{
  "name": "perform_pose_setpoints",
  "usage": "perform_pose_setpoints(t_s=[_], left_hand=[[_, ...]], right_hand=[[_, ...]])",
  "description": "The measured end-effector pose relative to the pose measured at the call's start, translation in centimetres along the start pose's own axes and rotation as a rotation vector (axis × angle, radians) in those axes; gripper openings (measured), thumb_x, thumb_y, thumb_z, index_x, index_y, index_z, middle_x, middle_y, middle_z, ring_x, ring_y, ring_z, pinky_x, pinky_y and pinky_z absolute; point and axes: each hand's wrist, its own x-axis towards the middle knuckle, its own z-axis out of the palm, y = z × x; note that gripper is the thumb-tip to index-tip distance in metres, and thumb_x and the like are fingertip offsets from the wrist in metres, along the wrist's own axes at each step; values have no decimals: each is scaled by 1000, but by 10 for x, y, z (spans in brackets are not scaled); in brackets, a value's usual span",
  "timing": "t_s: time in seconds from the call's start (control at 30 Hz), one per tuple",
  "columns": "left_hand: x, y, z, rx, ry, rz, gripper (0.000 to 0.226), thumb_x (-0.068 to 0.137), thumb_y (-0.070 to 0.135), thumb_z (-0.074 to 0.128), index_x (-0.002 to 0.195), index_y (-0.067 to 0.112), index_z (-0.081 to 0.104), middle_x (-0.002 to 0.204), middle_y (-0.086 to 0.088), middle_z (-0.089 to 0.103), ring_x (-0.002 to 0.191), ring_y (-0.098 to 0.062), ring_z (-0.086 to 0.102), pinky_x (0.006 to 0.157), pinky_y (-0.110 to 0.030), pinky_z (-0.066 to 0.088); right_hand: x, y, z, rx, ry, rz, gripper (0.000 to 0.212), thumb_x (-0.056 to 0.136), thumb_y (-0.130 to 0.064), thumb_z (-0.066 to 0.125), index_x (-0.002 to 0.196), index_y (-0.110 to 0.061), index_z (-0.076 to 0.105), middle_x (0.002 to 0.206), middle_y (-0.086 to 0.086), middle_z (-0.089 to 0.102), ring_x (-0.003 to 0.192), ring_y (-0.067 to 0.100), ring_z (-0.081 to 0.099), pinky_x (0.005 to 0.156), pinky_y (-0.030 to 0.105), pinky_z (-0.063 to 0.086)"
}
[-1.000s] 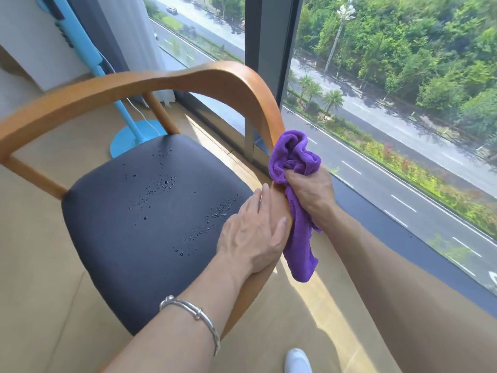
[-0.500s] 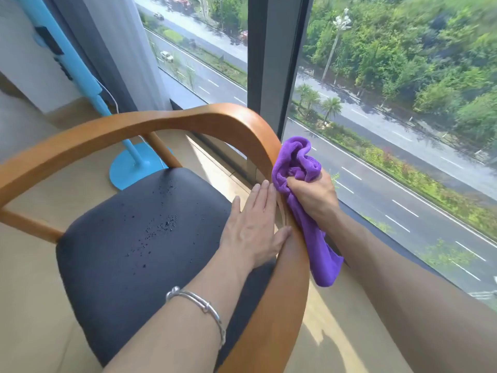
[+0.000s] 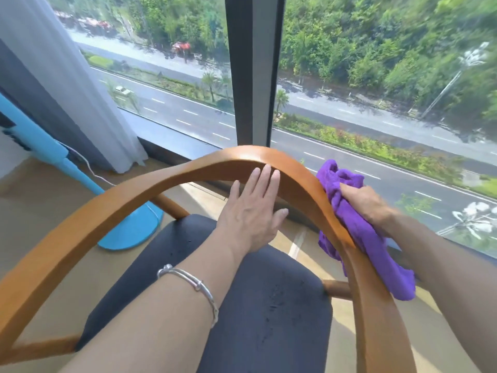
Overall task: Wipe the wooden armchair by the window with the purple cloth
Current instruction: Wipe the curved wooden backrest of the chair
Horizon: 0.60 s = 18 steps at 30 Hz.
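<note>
The wooden armchair [image 3: 113, 208] has a curved orange-brown rail arching over a dark seat cushion [image 3: 258, 305]. My left hand [image 3: 252, 211], with a silver bracelet on the wrist, lies flat with straight fingers against the inner face of the rail near its bend. My right hand [image 3: 368, 204] grips the bunched purple cloth [image 3: 360, 232] and presses it on the outer face of the rail at the right. The cloth's loose end hangs down behind the rail.
A floor-to-ceiling window with a dark frame post [image 3: 252, 76] stands just behind the chair. A white curtain [image 3: 70, 84] hangs at the left. A blue stand with a round base [image 3: 131, 232] and a white cable sits on the floor left of the seat.
Both hands have slid along the rail toward its bend, the cloth moving with my right hand. My view has shifted, so the chair rail now arches across the frame.
</note>
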Motion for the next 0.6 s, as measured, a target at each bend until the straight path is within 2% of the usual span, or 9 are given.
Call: perform_pose_setpoints(t_s=[0.1, 0.17, 0.23, 0.3, 0.37, 0.47, 0.6], left_hand=[[18, -12, -11, -1, 15, 35, 67, 97, 47, 26, 149, 17, -6, 158, 1, -9, 144, -17, -8, 114, -48, 7], [29, -23, -15, -1, 0, 35, 67, 98, 48, 25, 149, 18, -7, 158, 1, -10, 144, -17, -8, 114, -47, 7], [42, -37, -17, 5, -20, 46, 66, 98, 48, 23, 149, 19, -6, 158, 1, -9, 145, -17, -7, 115, -46, 8], [51, -52, -15, 72, -23, 120, 65, 98, 48, 22, 149, 20, -7, 158, 2, -10, 145, -16, -6, 115, -46, 11], [57, -71, -12, 109, -14, 229, 64, 98, 47, 23, 148, 24, -10, 157, 5, -13, 144, -14, -7, 115, -46, 13], [63, -103, -11, 112, 0, 352, 66, 98, 45, 26, 147, 27, -14, 156, 7, -18, 144, -13, -12, 114, -44, 15], [57, -155, -11, 65, -174, 308, 73, 97, 44, 30, 143, 30, -25, 153, 5, -27, 143, -16, -16, 116, -46, 12]], right_hand=[[-1, -17, -3, -66, -33, 53, 44, 82, -62, 54, 83, -21, 71, 89, 3, 70, 86, 23, 65, 89, 39, 50], [0, -27, -3, -73, -24, 53, 43, 81, -61, 58, 79, -21, 73, 89, 2, 71, 85, 22, 66, 87, 38, 52], [5, -42, 0, -64, -20, 48, 42, 73, -66, 62, 82, -28, 75, 93, 2, 73, 88, 24, 67, 90, 42, 52], [15, -57, 4, -71, -58, 53, 55, 60, -79, 65, 92, -35, 74, 97, 0, 74, 93, 25, 69, 93, 48, 52], [29, -64, 9, -76, -98, 57, 75, 49, -88, 65, 101, -34, 72, 100, -1, 74, 96, 26, 69, 94, 50, 51], [33, -88, 18, -61, -126, 49, 79, 49, -90, 65, 105, -35, 70, 107, -4, 72, 103, 23, 68, 100, 49, 47], [43, -131, 38, -181, -91, 64, 88, 42, -94, 61, 103, -31, 70, 105, -4, 72, 99, 24, 68, 98, 47, 47]])
